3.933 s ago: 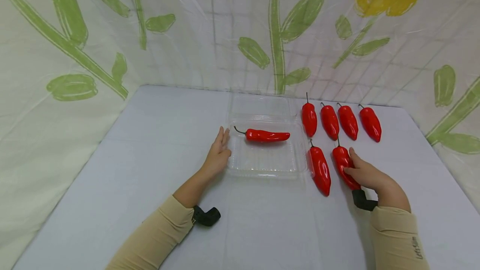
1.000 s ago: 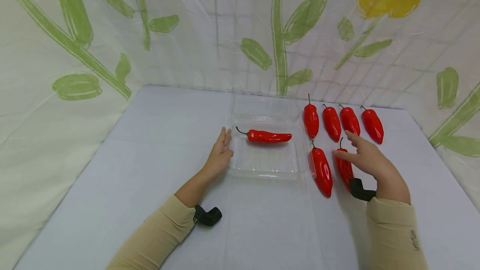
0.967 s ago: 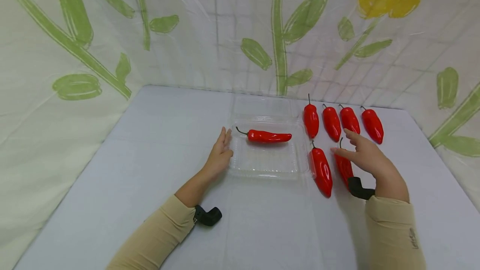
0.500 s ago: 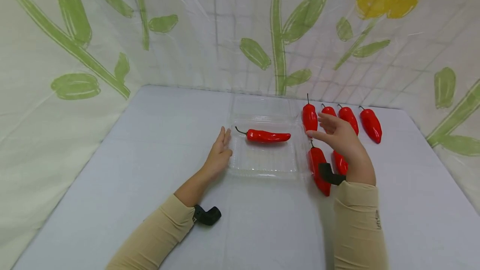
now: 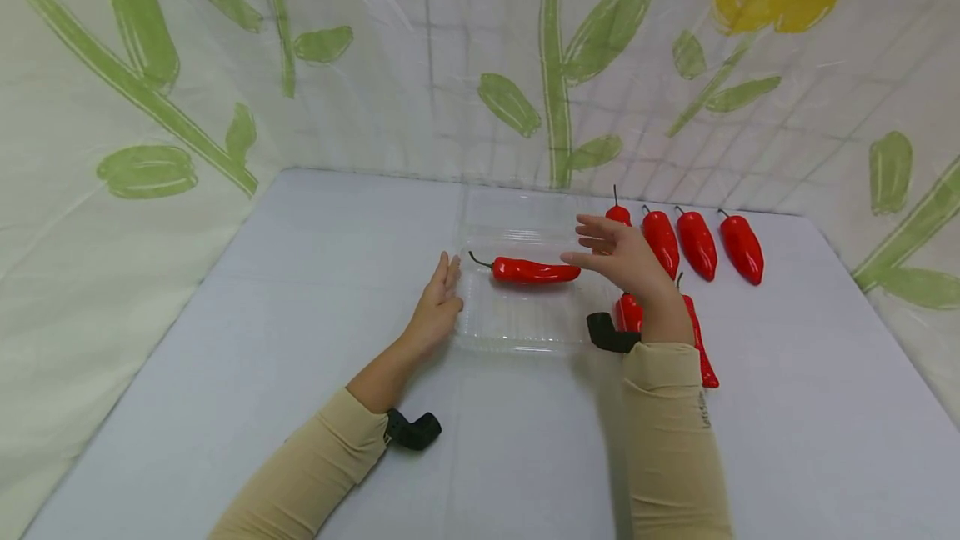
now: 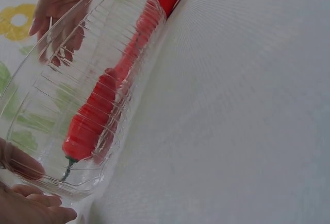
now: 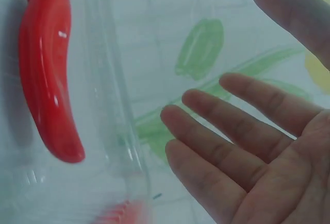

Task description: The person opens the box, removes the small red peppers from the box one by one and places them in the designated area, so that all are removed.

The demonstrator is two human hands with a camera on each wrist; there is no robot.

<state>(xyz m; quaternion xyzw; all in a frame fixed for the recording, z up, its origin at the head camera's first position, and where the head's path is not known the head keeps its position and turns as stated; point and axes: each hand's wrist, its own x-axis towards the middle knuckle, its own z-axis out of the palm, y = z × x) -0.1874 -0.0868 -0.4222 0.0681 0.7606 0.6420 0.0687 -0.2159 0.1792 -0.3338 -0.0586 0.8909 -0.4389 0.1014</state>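
A left hand (image 5: 438,307) rests flat against the clear tray (image 5: 525,332), steadying it, while the empty right hand (image 5: 622,261), fingers spread, hovers beside the pepper (image 5: 534,272) inside.

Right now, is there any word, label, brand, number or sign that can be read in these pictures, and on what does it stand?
Small dark print on the right sleeve: too small and blurred to read.
No readable text on the peppers, the clear plastic tray, the table or the flowered backdrop.
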